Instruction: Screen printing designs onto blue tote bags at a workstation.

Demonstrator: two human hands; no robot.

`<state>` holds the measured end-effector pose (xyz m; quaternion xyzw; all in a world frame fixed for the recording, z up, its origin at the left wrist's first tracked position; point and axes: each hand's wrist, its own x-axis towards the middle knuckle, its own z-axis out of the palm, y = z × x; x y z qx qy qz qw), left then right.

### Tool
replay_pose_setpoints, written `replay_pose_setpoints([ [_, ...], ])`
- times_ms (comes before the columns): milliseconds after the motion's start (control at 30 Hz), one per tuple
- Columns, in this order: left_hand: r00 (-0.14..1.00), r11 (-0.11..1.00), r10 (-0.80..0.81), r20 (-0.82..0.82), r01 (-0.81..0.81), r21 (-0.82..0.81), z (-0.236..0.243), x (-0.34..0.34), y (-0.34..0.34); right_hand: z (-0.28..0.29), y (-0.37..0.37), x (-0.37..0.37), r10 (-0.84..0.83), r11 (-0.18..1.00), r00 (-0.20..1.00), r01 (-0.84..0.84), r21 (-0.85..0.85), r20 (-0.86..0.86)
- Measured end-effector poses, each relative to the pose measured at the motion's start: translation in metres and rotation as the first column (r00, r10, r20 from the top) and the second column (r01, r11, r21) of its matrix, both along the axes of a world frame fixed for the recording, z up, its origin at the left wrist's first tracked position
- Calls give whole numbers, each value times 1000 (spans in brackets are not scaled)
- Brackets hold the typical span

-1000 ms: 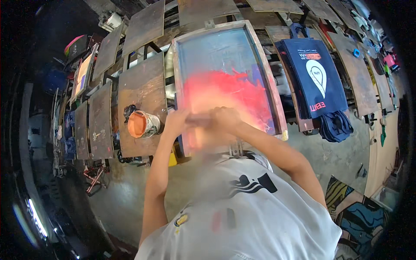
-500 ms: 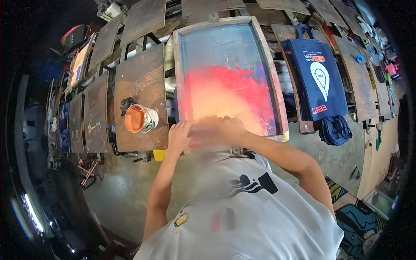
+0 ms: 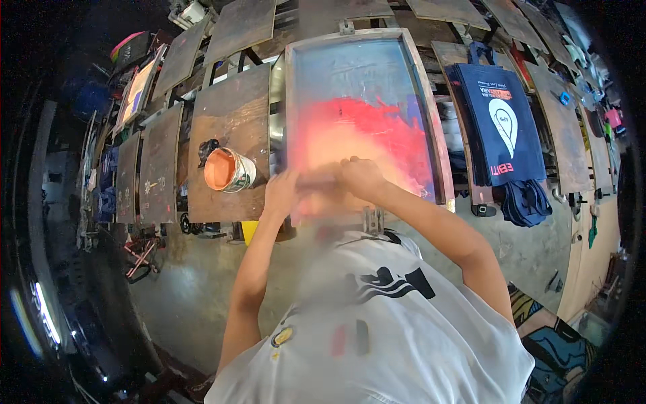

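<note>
Shifted slightly up the wood-framed printing screen (image 3: 363, 111) since half a second ago: blurred squeegee (image 3: 317, 180), with left hand (image 3: 282, 191) and right hand (image 3: 361, 177) at either end. Probably light, stiff, perhaps slippery; best gripped by both ends. At the screen's near end, between both hands, under curled right fingers; cannot tell left fingers' closure.

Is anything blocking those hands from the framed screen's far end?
Nothing solid that shows: beyond the left hand and right hand, only reddish ink covers part of the framed screen. The bucket stands outside it.
</note>
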<state>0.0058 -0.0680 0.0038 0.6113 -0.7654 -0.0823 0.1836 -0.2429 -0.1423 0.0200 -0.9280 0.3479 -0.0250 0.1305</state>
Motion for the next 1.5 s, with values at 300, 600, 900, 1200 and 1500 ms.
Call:
replay_pose_setpoints([
  [300, 985, 986, -151, 83, 143, 91, -8, 21, 17, 0, 21, 12, 9, 973, 990, 25, 231, -143],
  [600, 985, 995, -89, 150, 80, 67, -10, 31, -30, -4, 0, 28, -129, 991, 990, 130, 9, -52],
  [900, 983, 980, -168, 68, 159, 120, 3, -10, -8, 7, -16, -25, 72, 975, 994, -51, 215, -88],
  [1200, 993, 992, -119, -10, 118, -43, -23, -40, 7, -15, -13, -56, 133, 964, 990, -117, 238, -52],
  [1500, 982, 968, 191, -1, -188, -167, -33, -17, 20, -6, -55, -1, 339, 940, 937, -335, -62, 82],
])
